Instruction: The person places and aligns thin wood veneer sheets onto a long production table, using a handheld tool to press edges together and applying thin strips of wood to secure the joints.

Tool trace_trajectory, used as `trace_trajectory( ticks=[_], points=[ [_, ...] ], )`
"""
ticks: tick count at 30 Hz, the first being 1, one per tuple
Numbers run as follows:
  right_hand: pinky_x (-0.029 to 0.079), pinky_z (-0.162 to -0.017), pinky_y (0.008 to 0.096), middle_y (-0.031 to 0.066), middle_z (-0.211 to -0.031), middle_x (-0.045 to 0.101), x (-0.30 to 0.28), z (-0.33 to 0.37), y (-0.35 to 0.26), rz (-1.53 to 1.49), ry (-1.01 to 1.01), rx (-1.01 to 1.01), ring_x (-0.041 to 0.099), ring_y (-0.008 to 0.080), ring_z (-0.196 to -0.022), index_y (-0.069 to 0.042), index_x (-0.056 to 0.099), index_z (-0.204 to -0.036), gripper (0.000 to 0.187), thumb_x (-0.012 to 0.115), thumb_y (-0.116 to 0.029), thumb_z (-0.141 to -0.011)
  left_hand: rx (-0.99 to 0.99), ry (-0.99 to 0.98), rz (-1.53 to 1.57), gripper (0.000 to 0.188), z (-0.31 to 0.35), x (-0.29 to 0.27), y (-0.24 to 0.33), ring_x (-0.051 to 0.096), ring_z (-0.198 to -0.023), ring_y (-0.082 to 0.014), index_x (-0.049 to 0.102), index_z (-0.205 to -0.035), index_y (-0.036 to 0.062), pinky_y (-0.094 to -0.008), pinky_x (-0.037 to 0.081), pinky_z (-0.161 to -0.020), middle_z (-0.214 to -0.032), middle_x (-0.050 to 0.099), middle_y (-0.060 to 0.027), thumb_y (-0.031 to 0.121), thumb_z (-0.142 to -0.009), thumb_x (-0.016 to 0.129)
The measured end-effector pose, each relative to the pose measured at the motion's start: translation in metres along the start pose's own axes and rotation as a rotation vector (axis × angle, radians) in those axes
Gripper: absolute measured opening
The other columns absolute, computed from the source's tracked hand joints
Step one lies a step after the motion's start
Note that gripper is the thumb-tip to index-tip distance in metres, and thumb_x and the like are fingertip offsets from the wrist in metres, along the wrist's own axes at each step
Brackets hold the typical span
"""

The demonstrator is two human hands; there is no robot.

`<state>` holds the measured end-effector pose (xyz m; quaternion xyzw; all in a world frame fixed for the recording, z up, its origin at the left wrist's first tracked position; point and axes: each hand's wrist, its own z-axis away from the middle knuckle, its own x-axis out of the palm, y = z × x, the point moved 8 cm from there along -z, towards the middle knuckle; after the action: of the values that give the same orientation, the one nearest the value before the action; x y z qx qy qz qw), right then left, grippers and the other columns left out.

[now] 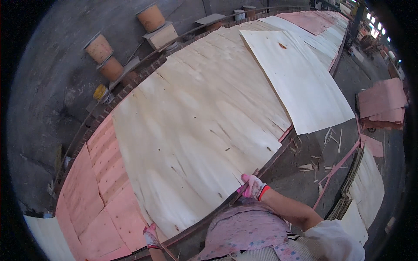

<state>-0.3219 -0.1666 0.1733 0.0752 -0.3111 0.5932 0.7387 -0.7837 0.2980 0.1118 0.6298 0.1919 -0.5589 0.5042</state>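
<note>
A large pale wood veneer sheet point(191, 161) lies over pink-coated sheets point(113, 178) on a long table. My left hand point(151, 237), in a white and pink glove, is closed at the near left corner of the veneer, its fingers along the edge. At the near right edge my right hand point(254, 187), gloved alike with a red cuff, is closed around a thin dark strip point(236, 199). The kind of strip is not clear. Farther along, another whitish veneer sheet point(300, 82) lies askew and overhangs the table's right side.
Beyond the table's left side stand several orange-brown drums point(151, 18) and a yellow bucket point(101, 93). Veneer scraps point(307, 166) litter the floor at right. Nearby are a stack of veneer point(368, 187), a pink metal bar point(337, 167) and a pile of pink sheets point(382, 102).
</note>
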Motion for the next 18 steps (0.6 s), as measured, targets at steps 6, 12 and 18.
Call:
trace_trajectory(
  ticks=[6, 12, 18],
  points=[
    [0.053, -0.067, 0.0456, 0.0138, -0.097, 0.063, -0.009, -0.043, 0.007, 0.022, 0.040, 0.102, 0.063, 0.0330, -0.083, -0.004, 0.052, -0.103, 0.020, 0.050, -0.014, -0.086, -0.290, 0.079, 0.348, 0.020, -0.024, -0.035, 0.067, 0.044, -0.054, -0.0107, 0.055, -0.073, 0.0054, -0.0280, 0.034, -0.048, -0.061, 0.048, 0.0037, 0.020, -0.084, 0.064],
    [0.048, -0.067, 0.0501, 0.0156, -0.088, 0.058, -0.029, -0.063, 0.012, 0.149, 0.092, 0.195, 0.060, 0.0377, -0.083, -0.010, 0.048, -0.095, 0.021, 0.058, -0.020, -0.080, -0.259, 0.012, 0.378, 0.030, -0.024, -0.017, 0.035, 0.050, -0.065, -0.0201, 0.058, -0.092, -0.0034, -0.0353, 0.044, -0.060, -0.075, 0.058, -0.0072, 0.021, -0.077, 0.067],
    [0.049, -0.075, 0.0501, 0.0079, -0.084, 0.057, -0.047, -0.103, 0.011, -0.092, 0.201, 0.228, 0.060, 0.0300, -0.082, -0.011, 0.049, -0.088, 0.015, 0.058, -0.021, -0.080, 0.161, -0.015, -0.283, 0.021, -0.025, -0.034, 0.093, 0.048, -0.063, -0.0174, 0.057, -0.087, 0.0007, -0.0336, 0.041, -0.056, -0.070, 0.055, -0.0023, 0.019, -0.083, 0.064]
  ],
)
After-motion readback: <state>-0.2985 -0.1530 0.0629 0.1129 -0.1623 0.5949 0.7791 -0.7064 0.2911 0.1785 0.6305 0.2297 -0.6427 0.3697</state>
